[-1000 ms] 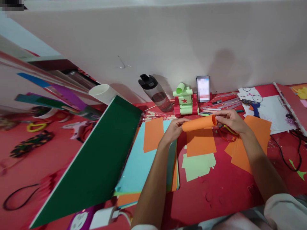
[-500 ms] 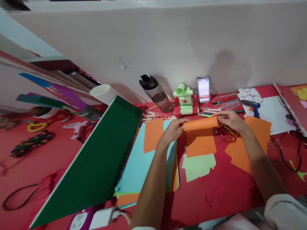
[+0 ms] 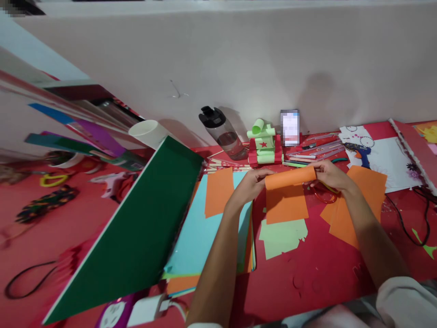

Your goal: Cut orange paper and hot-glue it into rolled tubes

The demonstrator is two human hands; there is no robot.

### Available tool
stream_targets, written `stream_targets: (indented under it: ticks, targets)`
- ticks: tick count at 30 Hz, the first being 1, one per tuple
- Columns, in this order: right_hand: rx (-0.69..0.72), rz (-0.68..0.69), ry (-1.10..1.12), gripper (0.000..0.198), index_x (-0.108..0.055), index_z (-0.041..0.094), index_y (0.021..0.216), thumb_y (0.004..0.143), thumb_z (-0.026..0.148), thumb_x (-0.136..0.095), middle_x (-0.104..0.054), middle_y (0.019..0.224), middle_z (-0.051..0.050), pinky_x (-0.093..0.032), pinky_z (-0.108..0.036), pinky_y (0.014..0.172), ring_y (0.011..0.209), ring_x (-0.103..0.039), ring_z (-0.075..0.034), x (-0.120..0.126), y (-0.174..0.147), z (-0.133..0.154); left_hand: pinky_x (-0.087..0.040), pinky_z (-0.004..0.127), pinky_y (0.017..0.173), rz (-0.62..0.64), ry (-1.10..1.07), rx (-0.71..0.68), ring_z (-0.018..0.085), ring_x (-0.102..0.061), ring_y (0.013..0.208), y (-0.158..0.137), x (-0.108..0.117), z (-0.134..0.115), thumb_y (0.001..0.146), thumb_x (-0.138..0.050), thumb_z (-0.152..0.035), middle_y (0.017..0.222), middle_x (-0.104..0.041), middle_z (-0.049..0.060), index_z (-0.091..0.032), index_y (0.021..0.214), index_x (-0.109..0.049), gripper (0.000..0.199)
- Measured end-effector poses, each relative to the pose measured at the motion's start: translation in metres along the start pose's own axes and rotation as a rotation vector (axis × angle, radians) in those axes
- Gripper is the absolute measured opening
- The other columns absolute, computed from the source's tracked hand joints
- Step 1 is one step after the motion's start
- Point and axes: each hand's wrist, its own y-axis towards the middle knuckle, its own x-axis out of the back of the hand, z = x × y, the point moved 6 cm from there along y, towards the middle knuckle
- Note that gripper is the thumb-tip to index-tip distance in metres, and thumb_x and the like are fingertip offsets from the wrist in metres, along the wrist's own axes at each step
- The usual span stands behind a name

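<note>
A rolled tube of orange paper (image 3: 290, 177) is held level above the table between my two hands. My left hand (image 3: 251, 186) grips its left end, fingers closed. At its right end my right hand (image 3: 329, 175) pinches the paper with thumb and fingers. Beneath the roll lies a flat orange sheet (image 3: 287, 207), and nearer to me is a torn-edged pale green paper (image 3: 283, 239). Under my right hand are scissors with red and yellow handles (image 3: 324, 193), partly hidden. Behind the roll stands a green and red paper tank model (image 3: 264, 143).
A green board (image 3: 136, 237) leans on the left beside a stack of coloured paper (image 3: 194, 237). A water bottle (image 3: 223, 134) and a phone (image 3: 290, 128) stand by the wall. Orange sheets (image 3: 365, 200) and a blue glue gun (image 3: 362, 155) lie right.
Both hands have shifted slightly right with the orange paper roll. The roll is still held at its two ends, and the other things stay where they were.
</note>
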Motion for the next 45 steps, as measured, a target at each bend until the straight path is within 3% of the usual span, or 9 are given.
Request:
stream_targets:
  ticks: [7, 17, 26, 38, 45]
  targets:
    - [0.031, 0.023, -0.030, 0.023, -0.081, 0.016, 0.093, 0.072, 0.025, -0.076, -0.078, 0.074, -0.005, -0.059, -0.023, 0.061, 0.064, -0.073, -0.016, -0.002, 0.002, -0.004, -0.057, 0.028, 0.076, 0.025, 0.005, 0.017, 0.025, -0.075, 0.090, -0.001, -0.004, 0.000, 0.086, -0.068, -0.035, 0.097, -0.082, 0.008, -0.017, 0.101, -0.083, 0.027]
    - [0.113, -0.002, -0.139, 0.032, -0.082, 0.014, 0.097, 0.072, 0.023, -0.064, -0.078, 0.080, -0.003, -0.057, -0.026, 0.061, 0.066, -0.070, -0.017, -0.005, 0.002, 0.006, -0.052, 0.024, 0.064, -0.024, -0.110, 0.117, 0.018, -0.070, 0.069, 0.006, -0.009, 0.020, 0.077, -0.078, -0.041, 0.080, -0.079, 0.005, -0.014, 0.089, -0.081, 0.029]
    - [0.132, -0.004, -0.149, 0.037, -0.082, 0.015, 0.097, 0.068, 0.020, -0.059, -0.079, 0.085, -0.004, -0.058, -0.026, 0.062, 0.069, -0.071, -0.017, -0.004, 0.004, 0.004, -0.057, 0.029, 0.070, -0.056, -0.157, 0.111, 0.022, -0.074, 0.075, 0.006, -0.009, 0.020, 0.074, -0.080, -0.046, 0.085, -0.081, 0.008, -0.014, 0.089, -0.082, 0.035]
    - [0.116, -0.002, -0.077, 0.031, -0.082, 0.015, 0.094, 0.067, 0.019, -0.070, -0.079, 0.084, -0.004, -0.058, -0.025, 0.060, 0.067, -0.071, -0.017, -0.002, 0.006, 0.000, -0.055, 0.027, 0.069, -0.065, -0.117, 0.092, 0.020, -0.072, 0.073, 0.005, -0.007, 0.016, 0.074, -0.081, -0.043, 0.083, -0.080, 0.007, -0.014, 0.085, -0.082, 0.031]
    - [-0.013, -0.070, 0.097, 0.033, -0.081, 0.014, 0.094, 0.064, 0.030, -0.085, -0.078, 0.074, -0.007, -0.056, -0.021, 0.054, 0.066, -0.073, -0.018, 0.008, 0.014, -0.021, -0.048, 0.025, 0.065, -0.062, -0.105, 0.090, 0.016, -0.064, 0.067, 0.006, -0.010, 0.010, 0.078, -0.076, -0.040, 0.071, -0.075, 0.004, -0.013, 0.079, -0.081, 0.027]
